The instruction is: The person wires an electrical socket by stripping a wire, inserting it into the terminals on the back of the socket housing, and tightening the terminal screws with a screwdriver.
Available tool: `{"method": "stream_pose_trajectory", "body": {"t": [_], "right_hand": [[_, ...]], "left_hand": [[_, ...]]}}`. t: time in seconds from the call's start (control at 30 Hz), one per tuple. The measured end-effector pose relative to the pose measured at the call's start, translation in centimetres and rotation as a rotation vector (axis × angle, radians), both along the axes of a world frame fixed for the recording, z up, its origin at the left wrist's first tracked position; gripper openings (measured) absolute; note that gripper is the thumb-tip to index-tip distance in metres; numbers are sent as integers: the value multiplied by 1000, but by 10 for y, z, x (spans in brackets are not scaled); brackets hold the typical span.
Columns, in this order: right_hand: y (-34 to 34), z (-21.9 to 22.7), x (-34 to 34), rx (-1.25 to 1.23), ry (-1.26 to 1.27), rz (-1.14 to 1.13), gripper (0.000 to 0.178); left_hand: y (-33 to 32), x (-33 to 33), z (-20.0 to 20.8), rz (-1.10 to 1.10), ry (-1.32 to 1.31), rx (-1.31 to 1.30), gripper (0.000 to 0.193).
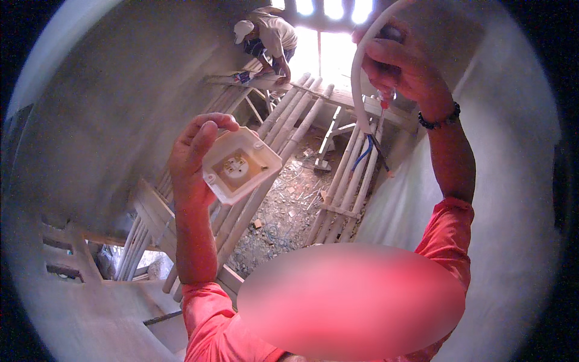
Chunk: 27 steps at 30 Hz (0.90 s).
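Observation:
In my raised left hand (196, 154) is a white square electrical box (256, 182). Its open side shows a round fitting (236, 168) with brass-coloured terminals inside. My thumb and fingers grip the box at its left and upper edge. Higher up on the right, my right hand (404, 63) is closed around a screwdriver (385, 104) with a clear and red handle, its thin shaft pointing down. A white cable (358, 78) curves down past the fingers of that hand; I cannot tell whether they touch it. From its lower end stick out a blue wire (362, 154) and a dark wire (381, 152).
Bundles of wooden poles (295, 117) form scaffolding on both sides, with a plank (341, 95) across the far end. Rubble (280, 202) covers the floor below. Another person (271, 36) in a cap bends over the far plank. Grey walls (482, 181) stand on either side.

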State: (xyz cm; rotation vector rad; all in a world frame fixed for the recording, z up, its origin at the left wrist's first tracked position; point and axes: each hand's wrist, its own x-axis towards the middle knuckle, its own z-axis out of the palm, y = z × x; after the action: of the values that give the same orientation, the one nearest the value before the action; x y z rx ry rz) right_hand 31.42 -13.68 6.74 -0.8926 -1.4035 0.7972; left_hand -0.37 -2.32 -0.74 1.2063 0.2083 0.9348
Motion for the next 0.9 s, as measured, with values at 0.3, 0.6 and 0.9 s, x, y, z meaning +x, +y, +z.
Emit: {"method": "stream_pose_trajectory", "body": {"t": [0.3, 0.6, 0.9], "right_hand": [[3, -8, -6, 65, -30, 175, 27], [-8, -9, -26, 22, -26, 316, 28], [-21, -13, -23, -44, 18, 371, 30]], "left_hand": [[-15, -23, -10, 24, -12, 38, 28], [-30, -14, -3, -128, 69, 127, 27], [-45, 40, 24, -550, 189, 50, 25]]}}
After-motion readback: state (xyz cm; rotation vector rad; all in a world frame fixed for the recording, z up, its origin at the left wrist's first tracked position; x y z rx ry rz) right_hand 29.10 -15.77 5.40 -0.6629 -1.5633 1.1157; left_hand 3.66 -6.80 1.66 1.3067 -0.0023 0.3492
